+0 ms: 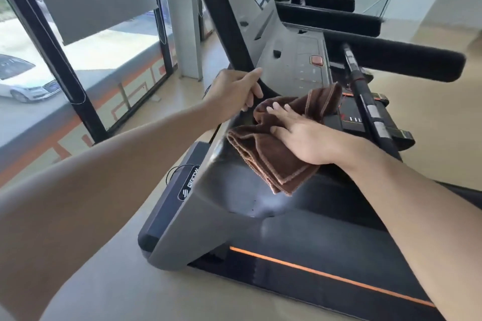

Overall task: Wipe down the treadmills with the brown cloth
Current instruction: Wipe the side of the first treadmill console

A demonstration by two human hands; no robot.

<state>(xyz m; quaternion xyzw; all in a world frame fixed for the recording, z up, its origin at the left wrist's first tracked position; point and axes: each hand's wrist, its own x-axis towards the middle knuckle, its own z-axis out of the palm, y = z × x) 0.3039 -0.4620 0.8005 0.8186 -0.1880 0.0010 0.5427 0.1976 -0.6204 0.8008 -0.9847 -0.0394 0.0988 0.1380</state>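
Head view: both bare forearms reach forward and down over the front of the nearest treadmill (187, 219). The left hand (234, 92) curls its fingers round the black upright post (221, 15) near where it meets the grey base cover, a narrow grip holding the post. The right hand (300, 135) lies palm down on the brown cloth (263, 159), fingers spread and nearly straight, pressing it flat rather than clutching it. The cloth is bunched and folded; it rests on the dark sloping cover at the treadmill's front, just beside the post's foot, with one corner hanging toward the belt and another raised toward the console (307, 65). The black handrail (396, 60) juts out to the right above the wrist. Bare tan floor (109, 281) lies open left of the base, toward the window (86, 65).
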